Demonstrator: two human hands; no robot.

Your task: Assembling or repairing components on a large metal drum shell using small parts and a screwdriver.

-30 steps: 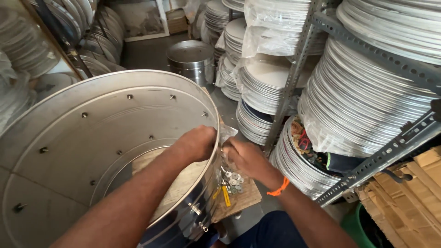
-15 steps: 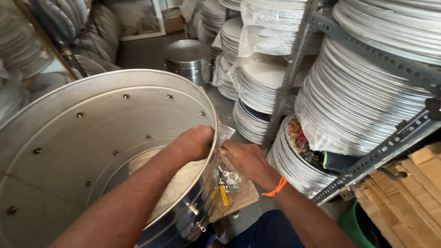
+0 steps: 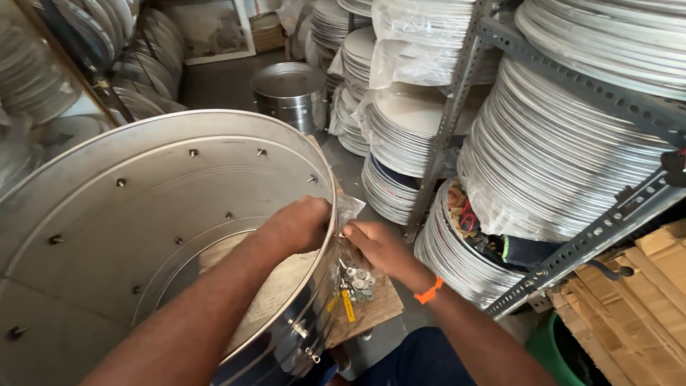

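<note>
At the rim of the large steel drum (image 3: 143,214), we find the left hand (image 3: 300,225) inside the wall, fingers curled against the rim; whether they pinch anything we cannot tell. The right hand (image 3: 382,246), wearing an orange wristband (image 3: 429,289), meets it from outside, fingers closed at the same spot. Below lies a wooden board (image 3: 375,307) carrying washers (image 3: 359,280).

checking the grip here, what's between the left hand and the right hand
In the head view, the rim of the big steel drum runs between them: the left hand is inside the wall, the right hand outside by a clear plastic bag.
</note>
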